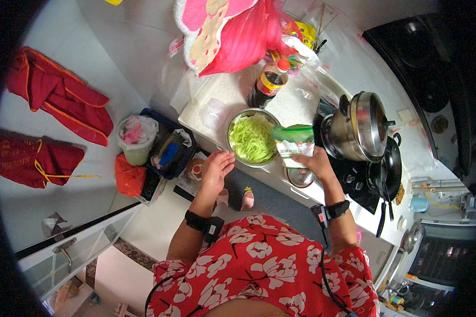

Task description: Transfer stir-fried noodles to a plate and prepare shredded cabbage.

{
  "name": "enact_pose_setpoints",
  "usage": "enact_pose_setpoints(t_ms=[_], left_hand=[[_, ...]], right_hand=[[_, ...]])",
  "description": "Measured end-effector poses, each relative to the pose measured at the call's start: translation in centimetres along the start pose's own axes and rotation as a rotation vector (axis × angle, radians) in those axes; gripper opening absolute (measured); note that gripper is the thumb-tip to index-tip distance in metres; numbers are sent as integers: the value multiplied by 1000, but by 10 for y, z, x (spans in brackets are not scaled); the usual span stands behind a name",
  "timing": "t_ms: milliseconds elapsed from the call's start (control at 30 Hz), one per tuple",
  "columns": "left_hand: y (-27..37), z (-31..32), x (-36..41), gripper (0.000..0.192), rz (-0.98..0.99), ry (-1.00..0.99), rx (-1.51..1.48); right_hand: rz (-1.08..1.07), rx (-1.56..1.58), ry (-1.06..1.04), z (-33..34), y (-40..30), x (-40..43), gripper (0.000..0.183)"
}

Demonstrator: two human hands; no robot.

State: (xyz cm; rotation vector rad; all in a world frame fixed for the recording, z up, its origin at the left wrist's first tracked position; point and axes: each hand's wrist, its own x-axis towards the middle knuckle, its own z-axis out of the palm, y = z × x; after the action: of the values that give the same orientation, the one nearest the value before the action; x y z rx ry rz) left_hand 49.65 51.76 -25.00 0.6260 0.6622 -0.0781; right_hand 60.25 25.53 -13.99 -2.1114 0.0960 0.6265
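Note:
My right hand grips the lower part of a plastic pouch with a green top and white contents. The pouch is over the right rim of a metal bowl. Pale green vegetable shreds fill the bowl, which sits near the counter's edge. My left hand is raised at the bowl's lower left, holding nothing, its fingers apart from the rim. Behind the bowl stands a bottle of dark liquid with a red cap. A smaller round metal vessel lies partly hidden below the pouch.
To the right, a lidded steel pot and a black wok stand on the black gas stove. A red plastic bag is at the counter's back. A lined bin stands left of the counter.

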Motion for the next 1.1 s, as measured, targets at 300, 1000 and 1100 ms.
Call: enact_pose_setpoints(t_ms=[300, 1000, 1100], left_hand=[[-1, -3, 4, 18, 7, 8, -2], [-2, -7, 6, 17, -6, 9, -5], [-3, -5, 6, 15, -9, 1, 7]], right_hand=[[15, -20, -19, -1, -7, -7, 27], [-96, 157, 56, 6, 23, -25, 26], [-4, -69, 13, 8, 30, -22, 22]])
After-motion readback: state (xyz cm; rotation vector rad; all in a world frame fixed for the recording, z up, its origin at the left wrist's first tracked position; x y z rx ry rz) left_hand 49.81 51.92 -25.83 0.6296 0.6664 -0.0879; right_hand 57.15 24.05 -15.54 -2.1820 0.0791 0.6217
